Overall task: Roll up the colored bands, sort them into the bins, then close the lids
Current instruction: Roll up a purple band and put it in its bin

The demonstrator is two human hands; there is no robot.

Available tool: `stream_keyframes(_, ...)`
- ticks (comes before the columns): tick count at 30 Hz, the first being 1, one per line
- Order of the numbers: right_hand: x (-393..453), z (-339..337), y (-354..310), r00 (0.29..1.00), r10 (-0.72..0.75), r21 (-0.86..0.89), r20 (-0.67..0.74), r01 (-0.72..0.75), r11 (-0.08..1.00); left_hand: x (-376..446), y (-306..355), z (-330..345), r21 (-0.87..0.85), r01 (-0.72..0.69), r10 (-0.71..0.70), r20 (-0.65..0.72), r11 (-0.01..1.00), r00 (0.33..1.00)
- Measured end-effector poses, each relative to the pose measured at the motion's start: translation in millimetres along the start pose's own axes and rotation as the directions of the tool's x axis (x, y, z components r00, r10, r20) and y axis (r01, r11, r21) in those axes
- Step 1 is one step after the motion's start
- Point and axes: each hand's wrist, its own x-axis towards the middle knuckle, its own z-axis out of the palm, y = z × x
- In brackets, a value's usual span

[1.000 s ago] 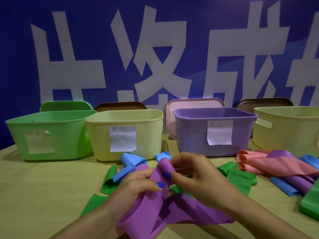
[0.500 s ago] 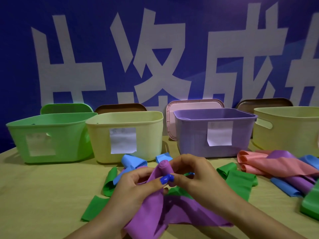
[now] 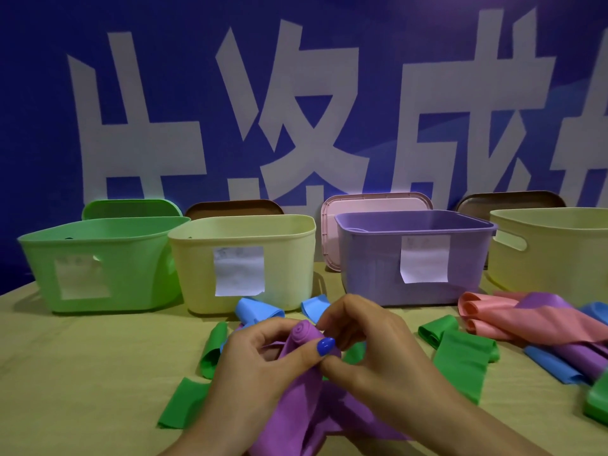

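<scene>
Tabletop point(image 3: 65, 373) of a dull yellow-green fills the lower view, and behind it hangs a deep blue wall banner point(image 3: 49, 93) with very large white characters, cut off at the edges so they cannot be read whole. 4 open bins stand in a row along the far side: a green bin point(image 3: 131, 258), a pale yellow bin point(image 3: 286, 258), a purple bin point(image 3: 368, 274) and a second yellow bin point(image 3: 559, 264) at the right edge. Lids lean upright behind them: a green lid point(image 3: 131, 209), a brown lid point(image 3: 233, 209), a pink lid point(image 3: 378, 202) and another brown lid point(image 3: 510, 200). In the middle foreground the purple band point(image 3: 296, 413) is held just above the table between both hands, its top end wound into a small tight roll point(image 3: 302, 332) while the rest drapes down loose toward the camera. The left hand point(image 3: 260, 366) curls round the roll, its blue-nailed thumb pressed on the front. The right hand point(image 3: 378, 350) pinches the roll from the other side, fingers bent over the top. Loose green bands point(image 3: 460, 357), blue bands point(image 3: 260, 309) and a pink band point(image 3: 526, 324) lie scattered around the hands. White paper labels point(image 3: 238, 274) are stuck on the fronts of 3 bins; their faint writing is too pale to read.
</scene>
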Motion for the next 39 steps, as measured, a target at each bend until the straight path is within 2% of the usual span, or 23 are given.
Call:
stream_keyframes(5,0.0,-3.2,-2.7,0.998,0.053,0.093,0.039,-0.056,0.994,2.0,5.7,-1.7,-0.036,-0.008,0.007,-0.023,0.999,1.0)
stream_keyframes(10,2.2,-6.0,-5.0,0.963,0.213,0.201,0.163,-0.244,0.949,2.0,8.5,-3.8,-0.122,-0.033,0.039,0.043,0.992,0.998)
stream_keyframes(12,3.2,-7.6,-5.0,0.956,0.239,0.201,0.173,-0.272,0.941,4.9,4.5,-7.0,-0.149,-0.016,0.025,0.059,0.989,0.998)
stream_keyframes(15,4.5,-9.6,-4.5,0.964,0.241,0.232,0.116,-0.262,0.937,10.3,-1.1,-9.7,-0.214,0.059,-0.047,0.06,0.975,0.997)
stream_keyframes(19,2.0,-9.1,-4.5,0.987,0.16,0.125,0.014,-0.161,0.979,11.6,-0.8,-9.5,-0.175,0.101,-0.089,0.074,0.979,0.993)
stream_keyframes(26,3.5,-15.2,-10.7,0.996,0.085,-0.028,-0.018,-0.085,0.996,8.9,2.7,-6.8,-0.079,0.002,0.002,0.05,0.997,0.999)
stream_keyframes(28,4.8,-16.7,-12.0,0.988,0.155,0.108,-0.004,-0.154,0.982,7.6,4.3,-6.6,-0.116,-0.019,0.026,0.054,0.993,0.998)
stream_keyframes(30,6.1,-18.5,-12.9,0.97,0.235,0.274,0.069,-0.245,0.93,7.4,3.5,-7.4,-0.162,-0.03,0.034,0.023,0.986,0.999)
stream_keyframes(33,7.5,-22.3,-12.4,0.956,0.252,0.414,0.153,-0.294,0.862,8.4,2.4,-10.5,-0.208,-0.016,0.016,0.0,0.978,1.0)
stream_keyframes(39,7.5,-22.1,-10.3,0.978,0.204,0.339,0.043,-0.206,0.918,10.0,-1.1,-11.7,-0.208,0.036,-0.028,0.041,0.977,0.999)
